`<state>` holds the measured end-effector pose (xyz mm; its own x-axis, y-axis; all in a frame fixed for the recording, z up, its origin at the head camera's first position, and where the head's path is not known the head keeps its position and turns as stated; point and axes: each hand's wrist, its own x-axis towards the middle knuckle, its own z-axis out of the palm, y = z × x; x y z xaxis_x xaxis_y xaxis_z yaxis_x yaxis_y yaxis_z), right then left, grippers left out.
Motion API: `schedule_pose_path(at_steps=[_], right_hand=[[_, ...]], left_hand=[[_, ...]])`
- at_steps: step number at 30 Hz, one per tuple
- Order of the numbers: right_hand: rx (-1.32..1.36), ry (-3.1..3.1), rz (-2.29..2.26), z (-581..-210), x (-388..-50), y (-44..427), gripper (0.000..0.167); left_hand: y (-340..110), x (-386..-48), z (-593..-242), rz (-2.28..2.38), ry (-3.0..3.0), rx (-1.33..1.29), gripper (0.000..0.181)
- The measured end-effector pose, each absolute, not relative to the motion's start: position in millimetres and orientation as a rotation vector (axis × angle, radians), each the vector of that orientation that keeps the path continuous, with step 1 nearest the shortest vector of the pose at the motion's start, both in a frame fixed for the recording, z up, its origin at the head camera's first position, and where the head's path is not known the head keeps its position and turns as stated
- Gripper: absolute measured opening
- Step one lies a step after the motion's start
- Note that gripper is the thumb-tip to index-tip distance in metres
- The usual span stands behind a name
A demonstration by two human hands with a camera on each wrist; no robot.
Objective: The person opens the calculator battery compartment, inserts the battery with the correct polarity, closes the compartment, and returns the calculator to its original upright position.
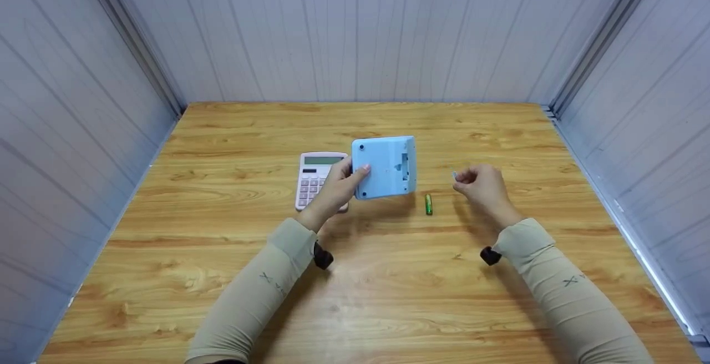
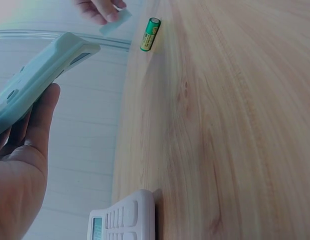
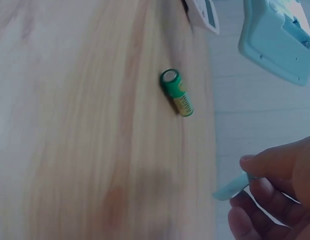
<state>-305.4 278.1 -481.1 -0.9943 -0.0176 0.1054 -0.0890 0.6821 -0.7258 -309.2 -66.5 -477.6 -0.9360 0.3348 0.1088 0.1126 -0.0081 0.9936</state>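
Observation:
My left hand grips a light blue calculator by its left edge, raised off the table, its back toward me. Near the right side of that back, the battery compartment is uncovered. Between thumb and fingers, my right hand pinches a small light blue battery cover, held to the right of the calculator. A green and gold battery lies on the table between the two hands. Partly behind my left hand and wrist, a pink calculator rests face up.
The wood-grain table stretches beneath both arms. Pale panelled walls stand at the back and on both sides. A small black device sits at the left wrist, and a similar black device at the right.

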Motion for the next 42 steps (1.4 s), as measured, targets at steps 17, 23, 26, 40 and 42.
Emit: schedule_pose_path(at_steps=[17,23,26,40,42], right_hand=[[0.086,-2.973,1.053,-497,-310,292,0.009],[0.111,-2.996,1.052,-501,-311,293,0.009],[0.111,-3.006,1.080,-504,-311,293,0.010],[0.099,-2.993,1.098,-499,-310,289,0.010],[0.109,-2.999,1.099,-496,-308,288,0.014]], left_hand=[[-67,-308,-476,2.070,2.085,0.467,0.048],[-68,-307,-476,2.061,2.082,0.460,0.049],[-68,-307,-476,2.063,2.077,0.460,0.049],[-68,-308,-477,2.078,2.065,0.451,0.048],[-67,-309,-478,2.088,2.060,0.458,0.047]])
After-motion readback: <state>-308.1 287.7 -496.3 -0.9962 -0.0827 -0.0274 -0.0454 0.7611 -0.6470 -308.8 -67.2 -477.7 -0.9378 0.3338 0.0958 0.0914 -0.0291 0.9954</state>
